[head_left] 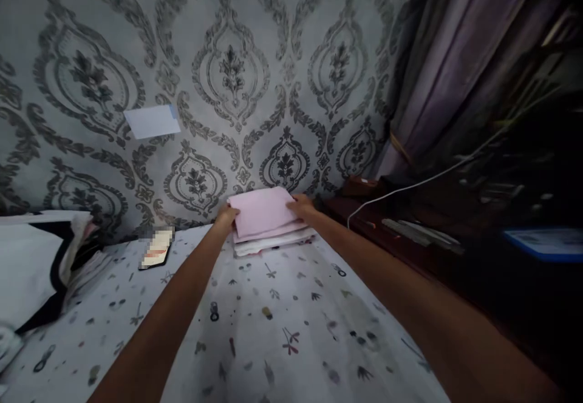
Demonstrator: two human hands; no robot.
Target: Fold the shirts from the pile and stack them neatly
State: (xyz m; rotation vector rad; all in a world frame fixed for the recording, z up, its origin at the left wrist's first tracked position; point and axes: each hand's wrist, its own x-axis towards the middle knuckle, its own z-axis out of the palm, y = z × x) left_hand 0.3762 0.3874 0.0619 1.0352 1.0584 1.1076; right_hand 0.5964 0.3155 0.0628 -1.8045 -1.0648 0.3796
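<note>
A folded pink cloth (262, 213) lies on top of folded white cloth (268, 244), stacked at the far end of the bed by the wall. My left hand (226, 216) grips the pink cloth's left edge, thumb on top and the other fingers out of sight beneath or behind. At its right edge my right hand (301, 206) holds the same cloth, with the thumb over the top. Both arms are stretched far forward. The undersides of the stack are hidden.
A patterned white bedsheet (273, 318) covers the bed. On the left lie a phone-like object (157, 248), partly blurred, and a black-and-white cloth pile (31, 263). To the right stand a dark red table (359, 221) with a white cable (423, 181) and a tied purple curtain (437, 87).
</note>
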